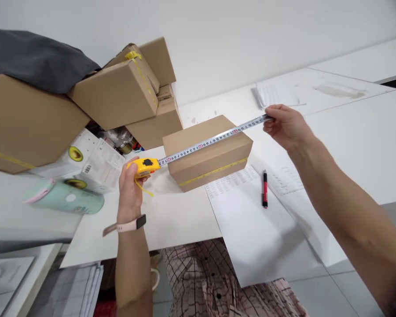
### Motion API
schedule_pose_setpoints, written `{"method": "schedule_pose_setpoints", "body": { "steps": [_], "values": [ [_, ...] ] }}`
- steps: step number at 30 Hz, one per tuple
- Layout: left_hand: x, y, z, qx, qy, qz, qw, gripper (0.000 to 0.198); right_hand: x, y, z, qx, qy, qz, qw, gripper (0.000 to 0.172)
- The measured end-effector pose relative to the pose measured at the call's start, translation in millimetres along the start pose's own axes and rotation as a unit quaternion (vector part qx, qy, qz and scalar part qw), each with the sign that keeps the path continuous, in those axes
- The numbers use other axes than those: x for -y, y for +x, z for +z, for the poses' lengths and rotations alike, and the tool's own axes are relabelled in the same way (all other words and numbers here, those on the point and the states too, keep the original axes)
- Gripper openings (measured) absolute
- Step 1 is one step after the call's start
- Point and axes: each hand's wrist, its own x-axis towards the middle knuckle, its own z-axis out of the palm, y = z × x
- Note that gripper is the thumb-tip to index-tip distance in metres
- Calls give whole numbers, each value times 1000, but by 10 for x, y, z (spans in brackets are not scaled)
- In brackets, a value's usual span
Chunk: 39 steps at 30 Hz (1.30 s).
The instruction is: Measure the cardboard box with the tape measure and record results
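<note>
Head view: tape measure (147, 165) extended over carton (214, 165)

Gripping yellow case in left hand (130, 191), thumb along its side, just off carton's left end, probably to steady it against the pull. Spanning carton lengthwise with blade (214, 140); contact with top face: cannot tell. Carton at centre, on white table (171, 220). Pinching blade's free end between thumb and fingers of right hand (285, 127), past carton's right end, likely for tautness.

Surroundings, left to right: dark fabric (36, 57) over stacked boxes (119, 94); mint bottle (86, 202) and avocado-printed box (105, 165) near left hand, crowding that side; printed sheets (240, 237) by carton's near right corner, red-and-black pen (265, 189) on top; paper pile (277, 96) behind right hand. No visible obstruction along blade.
</note>
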Motion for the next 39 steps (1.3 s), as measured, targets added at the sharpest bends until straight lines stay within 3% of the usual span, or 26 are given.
{"method": "schedule_pose_setpoints", "body": {
  "steps": [3,7,10,13,20,27,35,39],
  "values": [
    [91,216,26,-28,-6,-16,999,45,-174,180,235,-6,-48,-4,999,21],
    [157,265,123,-7,-12,-31,999,53,-397,226,417,-10,-116,4,993,15],
    [141,260,195,11,-25,-36,999,55,-463,222,421,20,-182,45,982,15],
    [116,269,237,27,-39,-45,998,53,-453,208,381,80,-220,95,968,26],
    [110,278,248,40,-50,-65,996,50,-432,94,375,150,-164,136,965,36],
    [97,248,238,34,-25,-66,997,52,-532,196,304,136,-171,142,965,37],
    [95,242,212,36,8,-58,998,53,-358,197,320,59,-342,50,937,38],
    [-6,161,269,12,19,-33,999,52,-375,216,334,43,-379,16,924,39]
  ]
}}
